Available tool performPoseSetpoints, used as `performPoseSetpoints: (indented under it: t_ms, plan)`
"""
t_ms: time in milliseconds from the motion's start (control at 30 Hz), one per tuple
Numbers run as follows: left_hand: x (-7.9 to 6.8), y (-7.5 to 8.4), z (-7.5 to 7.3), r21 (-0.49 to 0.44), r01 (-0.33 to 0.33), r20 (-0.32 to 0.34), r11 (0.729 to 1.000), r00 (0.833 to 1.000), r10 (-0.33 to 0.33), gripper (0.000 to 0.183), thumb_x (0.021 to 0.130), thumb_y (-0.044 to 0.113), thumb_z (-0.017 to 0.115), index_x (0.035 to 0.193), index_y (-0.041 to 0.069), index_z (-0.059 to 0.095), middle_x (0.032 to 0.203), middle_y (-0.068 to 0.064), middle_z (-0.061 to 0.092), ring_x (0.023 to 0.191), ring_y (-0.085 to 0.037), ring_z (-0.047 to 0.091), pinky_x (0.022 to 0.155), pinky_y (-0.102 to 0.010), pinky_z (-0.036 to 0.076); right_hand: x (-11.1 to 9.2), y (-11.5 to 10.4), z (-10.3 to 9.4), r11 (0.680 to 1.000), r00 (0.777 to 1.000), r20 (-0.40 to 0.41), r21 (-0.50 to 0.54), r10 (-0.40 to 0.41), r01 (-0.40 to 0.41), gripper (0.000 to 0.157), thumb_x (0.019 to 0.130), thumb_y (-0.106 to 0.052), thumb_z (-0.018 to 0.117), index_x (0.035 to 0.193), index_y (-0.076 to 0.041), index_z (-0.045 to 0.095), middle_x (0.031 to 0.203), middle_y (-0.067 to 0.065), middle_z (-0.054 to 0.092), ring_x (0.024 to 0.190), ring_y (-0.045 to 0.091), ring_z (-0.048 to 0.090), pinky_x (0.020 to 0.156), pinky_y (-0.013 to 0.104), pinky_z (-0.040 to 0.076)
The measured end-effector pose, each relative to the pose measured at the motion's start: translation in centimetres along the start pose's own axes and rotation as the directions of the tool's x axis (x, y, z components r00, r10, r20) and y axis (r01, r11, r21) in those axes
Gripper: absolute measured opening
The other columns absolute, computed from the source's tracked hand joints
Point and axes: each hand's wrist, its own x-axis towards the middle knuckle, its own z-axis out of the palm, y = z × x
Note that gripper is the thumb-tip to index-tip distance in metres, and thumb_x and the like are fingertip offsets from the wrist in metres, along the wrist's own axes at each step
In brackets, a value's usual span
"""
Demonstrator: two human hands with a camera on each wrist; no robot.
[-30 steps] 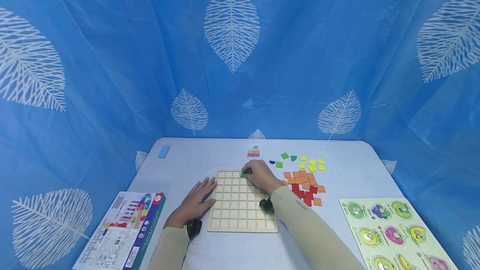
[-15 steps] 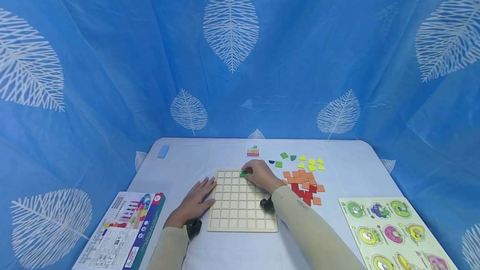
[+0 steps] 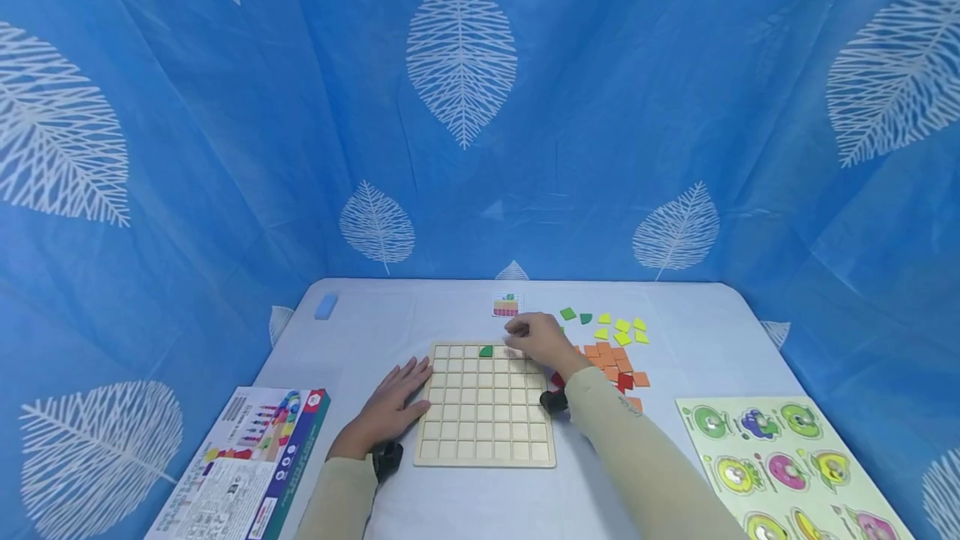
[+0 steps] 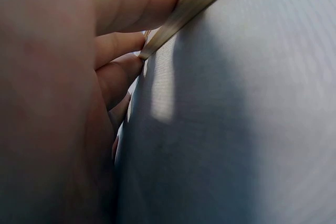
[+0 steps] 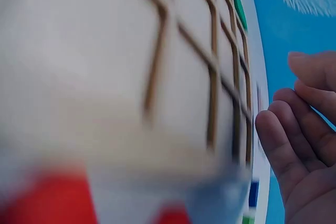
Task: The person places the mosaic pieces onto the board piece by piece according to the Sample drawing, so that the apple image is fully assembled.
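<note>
In the head view, a dark-green quarter-round tile (image 3: 486, 351) lies in the far row, middle column, of the pale wooden grid board (image 3: 466, 432); it looks thin, light, stiff and perhaps slick, best pinched by its edges. The left hand (image 3: 390, 400) lies at the board's left side; the right hand (image 3: 542, 340) hangs over the far right corner, partly hiding the orange square tiles (image 3: 619, 353) and red tiles (image 3: 626, 381). In the left wrist view, the left grip is extended, fingertips touching the board's edge, a firm place to steady it. In the right wrist view, the right grip is relaxed, holding nothing visible; a dark-blue piece (image 5: 253, 194) shows beyond the board.
</note>
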Motion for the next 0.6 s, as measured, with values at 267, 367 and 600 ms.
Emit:
performPoseSetpoints:
  t_ms: [267, 367, 600]
  plan:
    - [0.0, 0.1, 0.0, -0.003, 0.02, -0.005, 1.0, 1.0, -0.02, 0.061, 0.108, 0.03, 0.06, 0.161, 0.004, 0.043, 0.169, -0.009, 0.031, 0.158, -0.031, 0.018, 0.127, -0.05, 0.01, 0.3, 2.9, -4.0, 0.992, 0.992, -0.089, -0.084, 0.09, -0.098, 0.027, 0.099, -0.013, 0.076, 0.123, -0.003, 0.076, 0.109, 0.006, 0.073, 0.105, 0.026, 0.068, 0.094, 0.047, 0.057]
    - [-0.1, 0.1, 0.0, -0.006, 0.03, -0.011, 1.0, 1.0, -0.03, 0.061, 0.108, 0.029, 0.061, 0.16, 0.004, 0.043, 0.169, -0.009, 0.031, 0.158, -0.031, 0.018, 0.127, -0.05, 0.01, 0.2, 3.9, -5.4, 0.986, 0.987, -0.103, -0.106, 0.121, -0.132, 0.03, 0.099, -0.014, 0.075, 0.126, -0.002, 0.074, 0.113, 0.008, 0.072, 0.108, 0.028, 0.067, 0.096, 0.049, 0.057]
    - [-0.1, 0.0, 0.3, -0.01, 0.036, -0.014, 0.999, 0.999, -0.036, 0.063, 0.107, 0.031, 0.062, 0.16, 0.005, 0.043, 0.169, -0.009, 0.032, 0.158, -0.031, 0.018, 0.127, -0.05, 0.011, 0.0, 5.5, -7.7, 0.969, 0.973, -0.137, -0.136, 0.185, -0.204, 0.04, 0.1, -0.014, 0.074, 0.137, -0.001, 0.066, 0.132, 0.018, 0.066, 0.126, 0.037, 0.059, 0.107, 0.055, 0.049]
